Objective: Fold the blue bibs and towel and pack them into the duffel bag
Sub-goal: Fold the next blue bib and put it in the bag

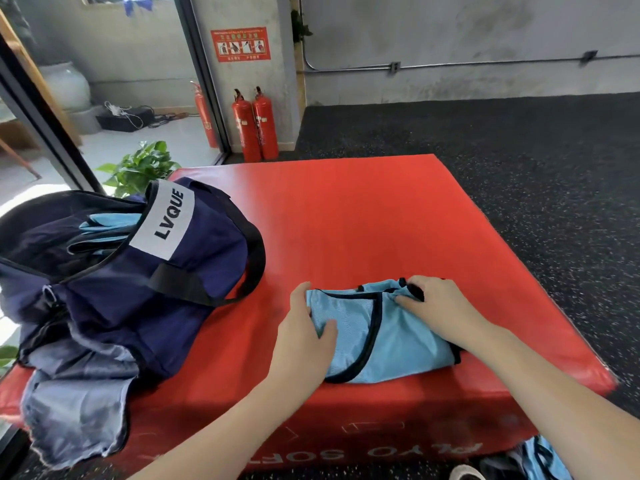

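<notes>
While the folded blue bib lies on the near part of the red mat, both hands are on it. The left hand curls round its left edge, thumb on top of the cloth, fingers at the far side. The right hand pinches the bunched cloth and black trim at the bib's far right corner. The navy duffel bag stands open at the mat's left, with blue cloth inside it. A grey-blue towel hangs over the mat's near left edge.
</notes>
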The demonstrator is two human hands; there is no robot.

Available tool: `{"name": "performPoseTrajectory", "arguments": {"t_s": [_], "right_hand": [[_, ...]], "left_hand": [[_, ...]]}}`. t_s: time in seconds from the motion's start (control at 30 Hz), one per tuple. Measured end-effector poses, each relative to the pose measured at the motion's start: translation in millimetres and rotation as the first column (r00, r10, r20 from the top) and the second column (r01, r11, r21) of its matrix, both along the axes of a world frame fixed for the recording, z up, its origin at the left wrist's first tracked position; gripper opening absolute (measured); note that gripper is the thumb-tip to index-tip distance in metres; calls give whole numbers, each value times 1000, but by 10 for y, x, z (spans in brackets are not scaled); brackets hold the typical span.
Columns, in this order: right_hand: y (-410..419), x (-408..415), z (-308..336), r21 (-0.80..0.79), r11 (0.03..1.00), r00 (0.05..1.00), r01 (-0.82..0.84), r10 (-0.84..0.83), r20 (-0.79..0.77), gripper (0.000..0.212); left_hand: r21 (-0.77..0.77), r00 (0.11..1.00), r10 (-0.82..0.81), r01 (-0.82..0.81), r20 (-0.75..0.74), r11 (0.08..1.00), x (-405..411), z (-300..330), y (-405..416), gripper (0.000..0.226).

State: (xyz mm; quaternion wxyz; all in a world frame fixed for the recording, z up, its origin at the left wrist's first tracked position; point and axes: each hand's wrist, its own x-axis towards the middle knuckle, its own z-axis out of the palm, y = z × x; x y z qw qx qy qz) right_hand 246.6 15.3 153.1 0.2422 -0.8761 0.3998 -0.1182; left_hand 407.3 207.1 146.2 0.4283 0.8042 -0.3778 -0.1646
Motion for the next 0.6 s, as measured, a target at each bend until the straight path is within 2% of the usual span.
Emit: {"name": "performPoseTrajectory", "arguments": {"t_s": [0.1, 0.2, 0.4, 0.53, 0.6], "right_hand": [[22, 36, 3, 4, 1000, 1000, -1, 1, -28, 33], [49, 63, 20, 1, 1000, 999, 25, -25, -24, 41], [79, 87, 21, -13, 997, 996, 75, -75, -50, 35], [152, 77, 100, -167, 984, 989, 70, -91, -120, 32], [185, 55, 153, -246, 967, 987, 61, -94, -128, 36]], "left_hand": [[27, 997, -65, 64, 36, 998, -88, 9, 103, 65], [52, 987, -120, 115, 107, 992, -139, -16, 177, 58], [127, 967, -107, 78, 233, 989, 0, -47, 202, 48], [354, 898, -158, 2, 412, 935, 59, 20, 175, 32], [392, 875, -179, -14, 451, 920, 92, 58, 165, 28]]}}
